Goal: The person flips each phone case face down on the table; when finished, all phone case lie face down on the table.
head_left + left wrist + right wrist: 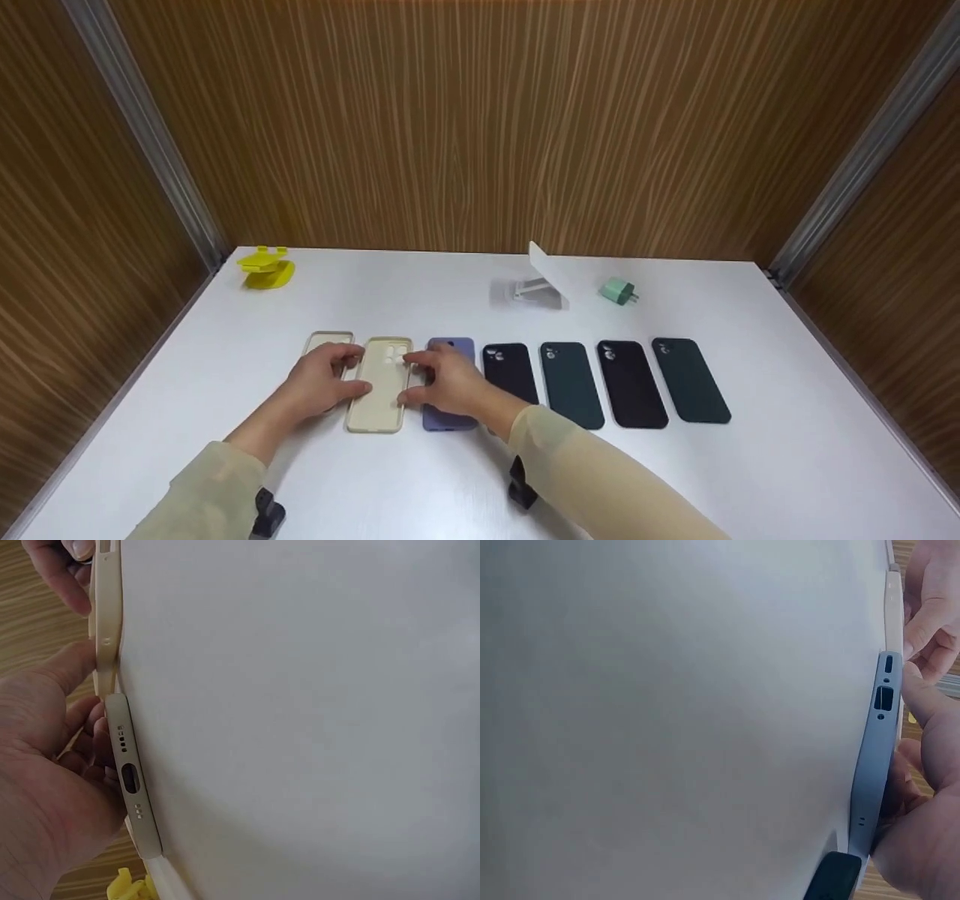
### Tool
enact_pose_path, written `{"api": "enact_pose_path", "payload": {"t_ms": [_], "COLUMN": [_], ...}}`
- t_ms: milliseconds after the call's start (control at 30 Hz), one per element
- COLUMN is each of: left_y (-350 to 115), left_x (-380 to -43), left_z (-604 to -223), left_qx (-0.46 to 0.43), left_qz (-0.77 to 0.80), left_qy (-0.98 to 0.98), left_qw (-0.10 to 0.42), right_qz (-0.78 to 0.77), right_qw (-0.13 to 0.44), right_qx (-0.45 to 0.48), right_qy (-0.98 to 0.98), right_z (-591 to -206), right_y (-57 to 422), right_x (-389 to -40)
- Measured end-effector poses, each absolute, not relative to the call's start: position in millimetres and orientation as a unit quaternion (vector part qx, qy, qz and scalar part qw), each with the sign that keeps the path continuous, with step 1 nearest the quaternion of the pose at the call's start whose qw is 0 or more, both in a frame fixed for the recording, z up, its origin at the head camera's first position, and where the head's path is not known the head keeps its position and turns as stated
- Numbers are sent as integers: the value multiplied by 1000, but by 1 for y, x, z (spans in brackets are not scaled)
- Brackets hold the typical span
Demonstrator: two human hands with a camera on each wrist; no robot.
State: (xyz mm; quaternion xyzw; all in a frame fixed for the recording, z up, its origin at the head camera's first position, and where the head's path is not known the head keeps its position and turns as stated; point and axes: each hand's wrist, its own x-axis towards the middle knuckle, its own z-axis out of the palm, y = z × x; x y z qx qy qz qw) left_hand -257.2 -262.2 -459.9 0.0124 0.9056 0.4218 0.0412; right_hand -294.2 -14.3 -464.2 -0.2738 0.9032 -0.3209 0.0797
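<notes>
A cream phone case (379, 416) lies back up on the white table, between my two hands. My left hand (319, 379) has its thumb and forefinger spread along the case's left edge. Its other fingers are bent over a pale grey case (124, 754), which it partly covers. My right hand (454, 382) meets the cream case's right edge with its thumb, and its forefinger reaches beside the camera cutouts. Beneath that hand is a lavender-blue case (450, 420), half hidden by it.
To the right a row continues with a black case (510, 371), a dark green case (572, 386), another black case (632, 386) and another green case (690, 381). Behind stand a yellow holder (266, 270), a white stand (547, 277) and a green charger plug (617, 291). Wood-grain panels enclose the table.
</notes>
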Motion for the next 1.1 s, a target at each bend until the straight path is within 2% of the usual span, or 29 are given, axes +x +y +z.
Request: {"api": "enact_pose_path", "payload": {"t_ms": [700, 1100], "left_y": [-260, -248], "left_x": [-255, -253], "left_z": [-446, -436], "left_qx": [11, 26], "left_qz": [418, 421], "left_qy": [906, 906], "left_qw": [64, 35], "right_qz": [-316, -309], "right_qw": [93, 82], "right_qx": [-260, -286], "right_qy": [908, 903], "right_z": [-460, -461], "right_y": [-14, -14], "right_x": [-293, -296]}}
